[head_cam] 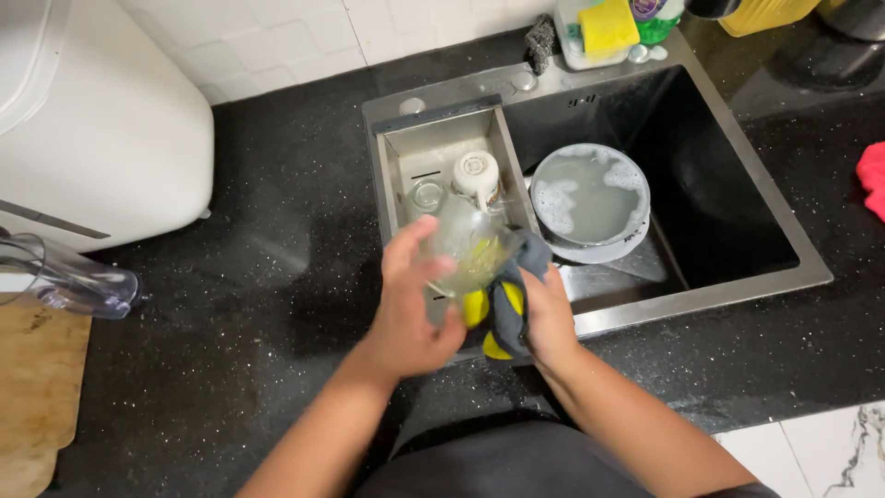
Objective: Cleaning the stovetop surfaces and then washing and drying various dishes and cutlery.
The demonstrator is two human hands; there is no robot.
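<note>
My left hand (410, 309) grips a clear drinking glass (464, 242), tilted over the front edge of the sink. My right hand (546, 318) holds a yellow sponge wrapped in a dark grey cloth (507, 300) pressed against the glass's mouth. Both hands are over the steel drainer insert (395, 175) at the sink's left side. Inside the insert lie a white mug (477, 175), upside down, and another clear glass (427, 195).
A grey bowl of soapy water (590, 198) sits in the black sink basin (728, 203). A sponge tray (601, 32) and green bottle stand behind the sink. A clear jug (64, 277) and wooden board (32, 387) lie left. A white appliance (92, 120) stands far left.
</note>
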